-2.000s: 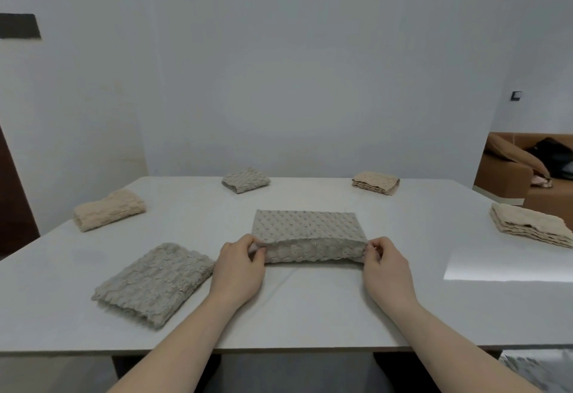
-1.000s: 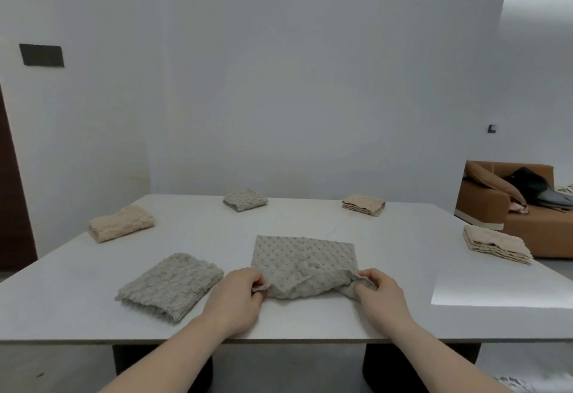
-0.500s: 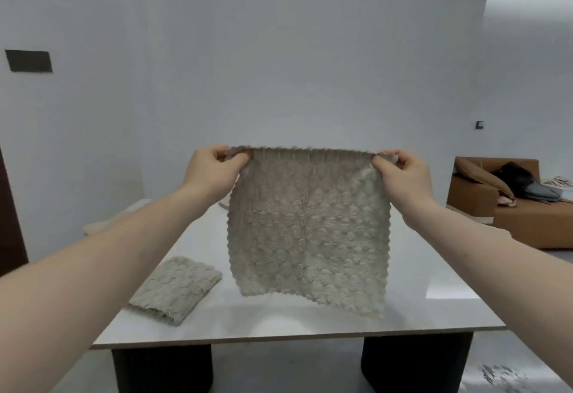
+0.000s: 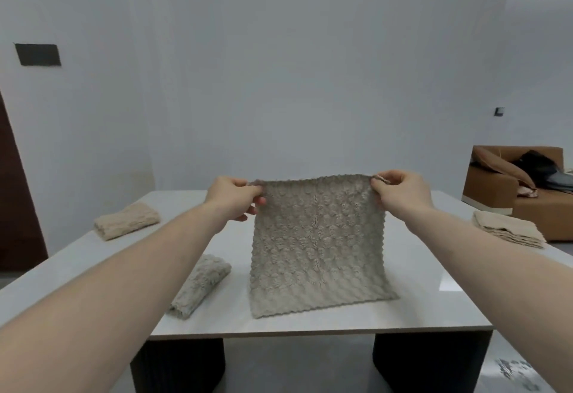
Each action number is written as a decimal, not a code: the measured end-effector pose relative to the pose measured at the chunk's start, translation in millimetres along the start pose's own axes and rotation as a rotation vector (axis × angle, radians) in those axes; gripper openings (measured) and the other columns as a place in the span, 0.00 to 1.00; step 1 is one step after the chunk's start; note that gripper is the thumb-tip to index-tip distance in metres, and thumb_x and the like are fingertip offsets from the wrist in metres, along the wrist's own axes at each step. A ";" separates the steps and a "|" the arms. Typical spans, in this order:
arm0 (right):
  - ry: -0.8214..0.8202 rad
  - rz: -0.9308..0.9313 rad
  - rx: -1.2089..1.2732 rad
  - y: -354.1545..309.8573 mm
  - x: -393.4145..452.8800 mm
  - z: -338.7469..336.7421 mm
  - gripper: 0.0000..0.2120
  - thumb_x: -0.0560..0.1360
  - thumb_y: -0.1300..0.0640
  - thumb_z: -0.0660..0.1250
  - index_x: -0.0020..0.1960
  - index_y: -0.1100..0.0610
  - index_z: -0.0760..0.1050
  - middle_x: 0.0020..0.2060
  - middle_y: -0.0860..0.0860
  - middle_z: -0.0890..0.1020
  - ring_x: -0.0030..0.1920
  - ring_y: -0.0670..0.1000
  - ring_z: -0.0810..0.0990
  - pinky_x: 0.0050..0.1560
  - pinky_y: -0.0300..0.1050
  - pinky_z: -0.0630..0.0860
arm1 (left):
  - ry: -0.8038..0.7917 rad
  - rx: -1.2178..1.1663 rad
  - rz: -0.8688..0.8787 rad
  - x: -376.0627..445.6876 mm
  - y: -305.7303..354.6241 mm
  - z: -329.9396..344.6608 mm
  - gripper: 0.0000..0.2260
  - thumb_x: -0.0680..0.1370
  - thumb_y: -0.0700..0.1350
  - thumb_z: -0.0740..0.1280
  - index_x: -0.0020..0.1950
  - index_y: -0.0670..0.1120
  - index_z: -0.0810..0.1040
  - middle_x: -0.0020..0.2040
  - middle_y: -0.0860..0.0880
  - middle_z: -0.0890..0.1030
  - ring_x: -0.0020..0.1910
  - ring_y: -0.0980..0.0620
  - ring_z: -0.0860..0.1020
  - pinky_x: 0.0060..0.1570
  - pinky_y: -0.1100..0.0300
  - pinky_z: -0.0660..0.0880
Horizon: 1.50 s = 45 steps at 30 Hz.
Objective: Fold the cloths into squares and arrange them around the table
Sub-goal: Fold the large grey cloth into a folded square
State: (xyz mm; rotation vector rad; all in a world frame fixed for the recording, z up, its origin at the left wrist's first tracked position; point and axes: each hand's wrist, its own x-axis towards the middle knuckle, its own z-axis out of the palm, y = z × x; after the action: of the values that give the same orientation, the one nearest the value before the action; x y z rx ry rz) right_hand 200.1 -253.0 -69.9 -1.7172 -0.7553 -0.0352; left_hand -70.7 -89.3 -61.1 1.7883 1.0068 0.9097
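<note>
A grey knobbly cloth (image 4: 316,244) hangs unfolded in front of me, its lower edge resting on the white table (image 4: 428,306). My left hand (image 4: 234,197) pinches its top left corner and my right hand (image 4: 401,196) pinches its top right corner. A folded grey cloth (image 4: 203,285) lies on the table near the front left, partly behind my left forearm. A folded beige cloth (image 4: 125,220) sits at the far left edge. Another folded beige cloth (image 4: 508,228) lies at the right edge. The hanging cloth hides the table's far middle.
The table stands on dark legs (image 4: 424,361) against a white wall. A brown sofa (image 4: 527,194) with dark items on it stands at the right. A dark door (image 4: 15,200) is at the far left.
The cloth, folded on the table two seconds ago, was unfolded and lifted by both hands. Since half a second ago it has come down until its lower edge rests on the table.
</note>
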 end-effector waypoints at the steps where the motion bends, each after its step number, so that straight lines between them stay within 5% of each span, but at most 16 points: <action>1: -0.007 -0.007 -0.005 1.4 0.8 2.1 0.04 0.73 0.50 0.72 0.43 0.49 0.85 0.40 0.47 0.86 0.46 0.52 0.86 0.55 0.53 0.83 | -0.006 -0.008 -0.003 1.8 -1.6 2.5 0.05 0.79 0.47 0.71 0.48 0.46 0.83 0.42 0.50 0.88 0.32 0.54 0.81 0.33 0.62 0.75; 8: -0.122 -0.024 -0.134 20.7 -12.2 8.0 0.08 0.78 0.60 0.65 0.47 0.52 0.82 0.44 0.45 0.82 0.44 0.46 0.80 0.37 0.36 0.72 | -0.061 0.073 -0.042 7.9 -25.3 13.1 0.04 0.77 0.45 0.71 0.48 0.48 0.86 0.47 0.46 0.87 0.46 0.48 0.86 0.35 0.59 0.79; 12: -0.205 -0.024 -0.217 41.7 -24.9 2.8 0.09 0.76 0.61 0.65 0.44 0.52 0.82 0.44 0.46 0.84 0.45 0.46 0.82 0.37 0.39 0.74 | -0.097 0.156 -0.050 -2.9 -43.0 17.1 0.05 0.75 0.47 0.71 0.43 0.49 0.86 0.48 0.45 0.87 0.52 0.46 0.85 0.36 0.59 0.79; 18: -0.375 -0.030 -0.403 70.7 -47.5 -11.2 0.06 0.74 0.59 0.68 0.41 0.50 0.82 0.42 0.48 0.84 0.47 0.48 0.81 0.42 0.40 0.74 | -0.189 0.363 -0.035 -27.3 -74.9 22.8 0.16 0.74 0.57 0.70 0.43 0.44 0.86 0.41 0.45 0.85 0.42 0.46 0.84 0.39 0.53 0.82; 23: -0.506 -0.109 -0.620 85.2 -69.1 -19.9 0.06 0.74 0.56 0.68 0.43 0.46 0.80 0.48 0.45 0.79 0.51 0.47 0.79 0.44 0.41 0.73 | -0.220 0.570 0.062 -44.3 -90.6 27.9 0.15 0.76 0.53 0.67 0.38 0.43 0.83 0.33 0.46 0.82 0.32 0.52 0.76 0.37 0.58 0.73; 29: -0.603 -0.160 -0.775 95.4 -80.6 -21.7 0.06 0.73 0.54 0.68 0.43 0.44 0.79 0.51 0.43 0.78 0.54 0.46 0.76 0.53 0.43 0.73 | -0.294 0.736 0.088 -55.8 -92.0 31.8 0.18 0.75 0.54 0.62 0.28 0.48 0.66 0.25 0.52 0.69 0.27 0.50 0.67 0.32 0.58 0.65; 32: -0.620 -0.142 -0.758 94.8 -83.0 -20.2 0.06 0.73 0.54 0.66 0.43 0.44 0.80 0.50 0.41 0.78 0.52 0.44 0.76 0.53 0.42 0.73 | -0.253 0.820 0.162 -60.4 -89.6 34.3 0.18 0.77 0.55 0.61 0.30 0.50 0.73 0.37 0.53 0.74 0.32 0.53 0.72 0.36 0.58 0.70; 36: -0.539 -0.126 -0.651 92.2 -78.8 -14.1 0.05 0.75 0.50 0.65 0.45 0.44 0.80 0.52 0.42 0.77 0.54 0.45 0.76 0.55 0.46 0.74 | -0.124 0.789 0.300 -60.1 -82.1 45.0 0.15 0.80 0.59 0.60 0.57 0.56 0.82 0.58 0.56 0.70 0.58 0.54 0.73 0.56 0.53 0.76; 40: -0.539 -0.138 -0.633 97.0 -73.4 1.2 0.16 0.79 0.45 0.63 0.65 0.47 0.76 0.64 0.47 0.76 0.63 0.50 0.75 0.63 0.48 0.72 | -0.316 0.815 0.365 -57.3 -82.9 70.6 0.23 0.80 0.59 0.60 0.73 0.54 0.74 0.76 0.52 0.65 0.74 0.49 0.64 0.73 0.49 0.65; 45: -0.636 -0.117 -0.756 112.7 -72.7 32.2 0.34 0.81 0.35 0.55 0.81 0.48 0.56 0.81 0.47 0.57 0.79 0.52 0.58 0.78 0.55 0.57 | -0.470 0.885 0.299 -51.7 -93.4 111.5 0.32 0.80 0.66 0.55 0.83 0.57 0.56 0.84 0.52 0.49 0.83 0.48 0.47 0.81 0.46 0.46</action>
State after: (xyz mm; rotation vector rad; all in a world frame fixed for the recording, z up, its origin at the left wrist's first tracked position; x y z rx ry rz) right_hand 187.2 -268.2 -206.3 -2.4369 -1.4397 0.1746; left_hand -18.8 -144.4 -195.6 2.7762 0.8954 0.1366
